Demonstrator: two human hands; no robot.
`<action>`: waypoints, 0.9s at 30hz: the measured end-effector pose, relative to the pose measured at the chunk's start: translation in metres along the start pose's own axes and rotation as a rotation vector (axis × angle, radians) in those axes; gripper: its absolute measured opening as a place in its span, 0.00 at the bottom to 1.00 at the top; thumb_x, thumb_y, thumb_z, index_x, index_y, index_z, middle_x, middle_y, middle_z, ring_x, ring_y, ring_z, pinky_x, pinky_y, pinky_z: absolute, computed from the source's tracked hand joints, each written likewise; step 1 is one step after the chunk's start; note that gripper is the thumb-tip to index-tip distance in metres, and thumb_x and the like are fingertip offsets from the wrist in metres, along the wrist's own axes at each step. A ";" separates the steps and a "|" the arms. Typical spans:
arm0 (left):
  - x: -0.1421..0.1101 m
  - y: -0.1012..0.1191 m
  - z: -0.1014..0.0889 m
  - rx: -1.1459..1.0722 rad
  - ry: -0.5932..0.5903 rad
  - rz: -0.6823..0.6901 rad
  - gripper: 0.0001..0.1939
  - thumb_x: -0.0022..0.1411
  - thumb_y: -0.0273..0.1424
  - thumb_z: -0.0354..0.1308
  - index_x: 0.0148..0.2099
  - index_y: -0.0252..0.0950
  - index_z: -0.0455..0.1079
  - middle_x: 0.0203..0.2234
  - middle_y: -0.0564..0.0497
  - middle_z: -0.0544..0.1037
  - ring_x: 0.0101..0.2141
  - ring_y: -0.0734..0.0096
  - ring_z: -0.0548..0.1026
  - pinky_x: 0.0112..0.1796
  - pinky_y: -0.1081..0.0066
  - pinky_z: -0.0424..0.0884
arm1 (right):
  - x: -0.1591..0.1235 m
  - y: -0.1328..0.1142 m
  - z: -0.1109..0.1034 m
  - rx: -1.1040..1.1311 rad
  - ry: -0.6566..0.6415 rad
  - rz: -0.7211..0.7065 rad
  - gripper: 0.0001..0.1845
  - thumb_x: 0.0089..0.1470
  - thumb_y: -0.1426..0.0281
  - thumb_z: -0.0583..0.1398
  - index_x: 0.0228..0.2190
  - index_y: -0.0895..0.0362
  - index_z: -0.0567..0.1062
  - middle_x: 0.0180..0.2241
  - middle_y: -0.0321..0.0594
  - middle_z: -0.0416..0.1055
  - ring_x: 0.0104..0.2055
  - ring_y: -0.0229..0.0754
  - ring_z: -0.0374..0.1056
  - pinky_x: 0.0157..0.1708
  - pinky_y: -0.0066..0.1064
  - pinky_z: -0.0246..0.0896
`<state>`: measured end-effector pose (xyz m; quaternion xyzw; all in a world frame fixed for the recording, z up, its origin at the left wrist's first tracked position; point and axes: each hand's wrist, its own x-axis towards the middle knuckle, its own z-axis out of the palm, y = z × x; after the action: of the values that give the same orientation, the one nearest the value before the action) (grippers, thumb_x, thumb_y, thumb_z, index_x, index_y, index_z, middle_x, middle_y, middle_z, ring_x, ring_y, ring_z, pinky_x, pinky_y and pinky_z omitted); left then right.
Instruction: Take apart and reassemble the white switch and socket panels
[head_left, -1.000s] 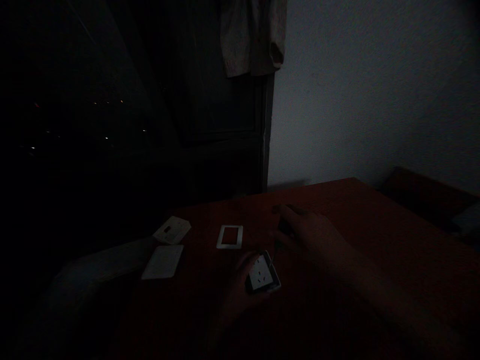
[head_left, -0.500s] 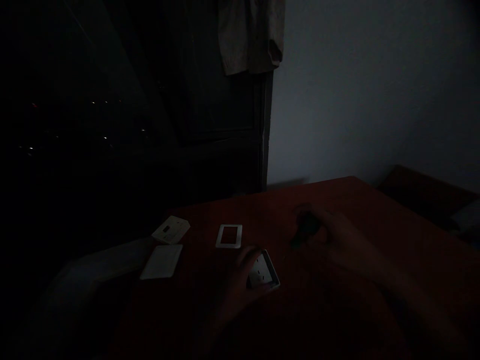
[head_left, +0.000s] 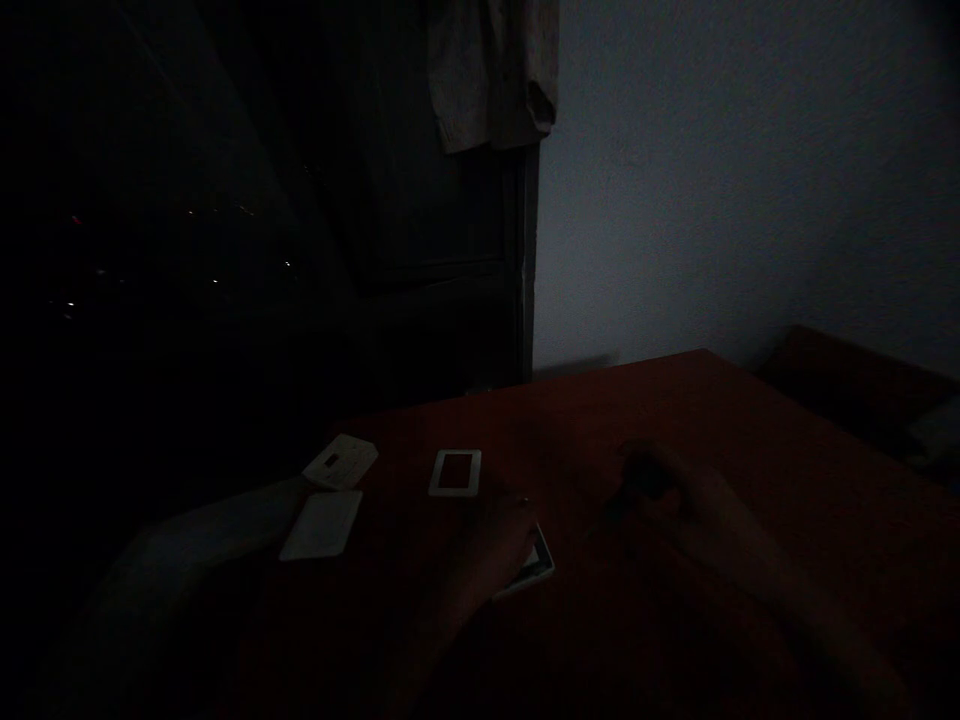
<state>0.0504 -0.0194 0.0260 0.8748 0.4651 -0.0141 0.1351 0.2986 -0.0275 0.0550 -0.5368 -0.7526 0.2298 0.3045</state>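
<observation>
The scene is very dark. My left hand lies over a white wall socket on the red table, covering most of it; only its right edge shows. My right hand is to the right of it, fingers curled round a small dark object that I cannot make out. A white rectangular frame lies just beyond my left hand.
Two white cover plates lie at the table's left: one with a small slot, one plain. A dark door with a cloth hung on it stands behind. A pale wall is at the right.
My right hand drew back to the right and nearer me with the dark object in it. My left hand has turned over the socket, hiding its face.
</observation>
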 end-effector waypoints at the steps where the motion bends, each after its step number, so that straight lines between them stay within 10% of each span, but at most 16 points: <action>1: 0.002 0.001 -0.001 0.007 -0.009 0.003 0.08 0.62 0.24 0.50 0.39 0.35 0.70 0.37 0.47 0.76 0.38 0.64 0.75 0.37 0.70 0.70 | -0.001 -0.001 0.001 0.006 -0.007 0.002 0.21 0.49 0.70 0.57 0.48 0.53 0.67 0.41 0.41 0.75 0.40 0.45 0.73 0.39 0.34 0.66; 17: 0.019 0.010 -0.005 0.104 -0.009 0.011 0.08 0.56 0.22 0.52 0.36 0.32 0.73 0.32 0.40 0.79 0.33 0.56 0.78 0.32 0.65 0.72 | -0.001 -0.004 0.005 0.016 -0.050 0.022 0.22 0.51 0.69 0.56 0.50 0.53 0.66 0.40 0.42 0.74 0.38 0.45 0.73 0.34 0.33 0.67; 27: -0.025 -0.009 -0.011 -0.206 0.216 -0.143 0.06 0.59 0.24 0.51 0.36 0.39 0.67 0.32 0.54 0.77 0.33 0.72 0.75 0.31 0.76 0.67 | -0.002 -0.004 0.005 -0.004 -0.040 -0.002 0.22 0.50 0.70 0.57 0.49 0.52 0.68 0.39 0.40 0.76 0.37 0.44 0.74 0.32 0.32 0.68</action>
<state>0.0273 -0.0323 0.0388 0.8174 0.5369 0.1183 0.1721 0.2931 -0.0302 0.0537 -0.5319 -0.7594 0.2388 0.2887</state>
